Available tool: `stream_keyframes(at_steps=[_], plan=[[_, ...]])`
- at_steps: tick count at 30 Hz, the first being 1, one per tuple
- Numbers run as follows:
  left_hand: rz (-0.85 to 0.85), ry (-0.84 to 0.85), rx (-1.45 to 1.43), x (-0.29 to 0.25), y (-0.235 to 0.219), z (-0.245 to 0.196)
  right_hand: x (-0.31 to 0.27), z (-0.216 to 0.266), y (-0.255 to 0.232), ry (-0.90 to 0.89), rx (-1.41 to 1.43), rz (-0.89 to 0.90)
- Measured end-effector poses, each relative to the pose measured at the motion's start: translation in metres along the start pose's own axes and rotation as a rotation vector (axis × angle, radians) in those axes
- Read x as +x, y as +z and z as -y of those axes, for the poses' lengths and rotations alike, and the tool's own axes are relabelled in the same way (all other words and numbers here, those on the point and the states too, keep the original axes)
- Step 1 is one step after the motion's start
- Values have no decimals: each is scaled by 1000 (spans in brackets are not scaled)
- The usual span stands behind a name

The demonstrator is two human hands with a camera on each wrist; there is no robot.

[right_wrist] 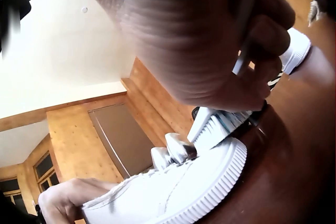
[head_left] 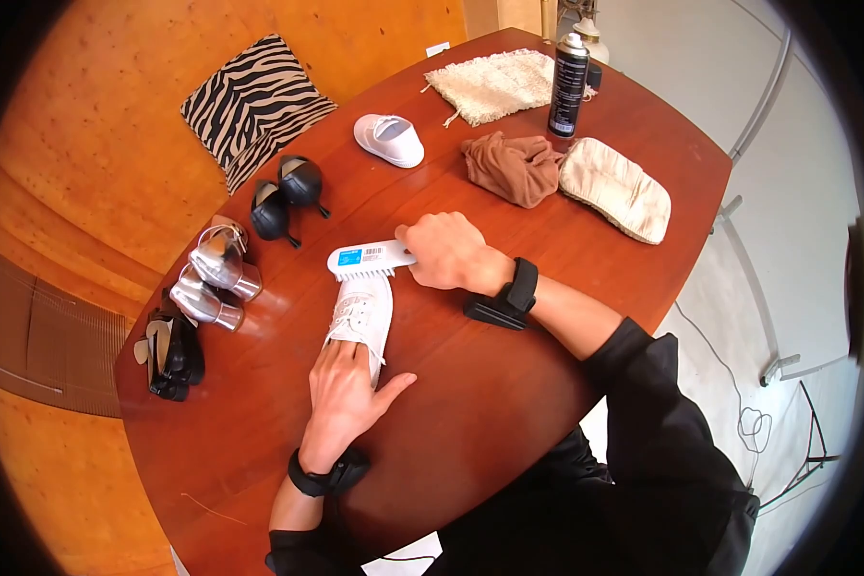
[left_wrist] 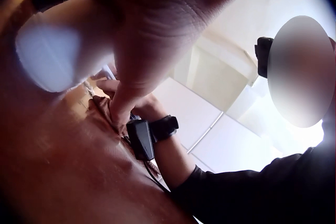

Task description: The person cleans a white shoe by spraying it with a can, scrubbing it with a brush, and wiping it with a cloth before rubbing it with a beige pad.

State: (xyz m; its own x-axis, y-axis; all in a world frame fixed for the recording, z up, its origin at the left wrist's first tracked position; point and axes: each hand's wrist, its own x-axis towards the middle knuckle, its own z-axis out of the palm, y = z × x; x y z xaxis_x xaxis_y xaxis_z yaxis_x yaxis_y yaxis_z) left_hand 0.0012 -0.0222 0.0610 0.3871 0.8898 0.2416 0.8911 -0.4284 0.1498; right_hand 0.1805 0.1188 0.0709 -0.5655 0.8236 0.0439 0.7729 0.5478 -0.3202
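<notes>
A white lace-up sneaker [head_left: 363, 312] stands on the brown table, toe pointing away from the person. The left hand [head_left: 344, 392] has its fingers inside the shoe's opening, under the laces, with the thumb held out to the side. In the right hand [head_left: 448, 252] is the handle of a white scrub brush [head_left: 370, 257] with a blue label. Its bristles lie over the sneaker's toe; the right wrist view shows the brush [right_wrist: 210, 129] right at the toe cap, above the ribbed sole [right_wrist: 231, 179]. The left fingertips are hidden in the shoe.
The other white sneaker [head_left: 390, 141] stands farther back. Black heels [head_left: 288, 197], silver heels [head_left: 216, 274] and black shoes [head_left: 173, 355] line the left edge. Towards the back right are a brown cloth [head_left: 514, 168], a cream pad [head_left: 616, 189], a cream fringed cloth [head_left: 494, 84] and a spray can [head_left: 568, 88].
</notes>
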Motion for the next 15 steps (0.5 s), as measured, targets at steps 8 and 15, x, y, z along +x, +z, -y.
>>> stream_keyframes(at_steps=[8,15], plan=[[15,11,-19,2,-2,0,-16,27,-7,-205,165,30],[28,5,-18,1,-3,-1,-1,2,0,20,-13,13]])
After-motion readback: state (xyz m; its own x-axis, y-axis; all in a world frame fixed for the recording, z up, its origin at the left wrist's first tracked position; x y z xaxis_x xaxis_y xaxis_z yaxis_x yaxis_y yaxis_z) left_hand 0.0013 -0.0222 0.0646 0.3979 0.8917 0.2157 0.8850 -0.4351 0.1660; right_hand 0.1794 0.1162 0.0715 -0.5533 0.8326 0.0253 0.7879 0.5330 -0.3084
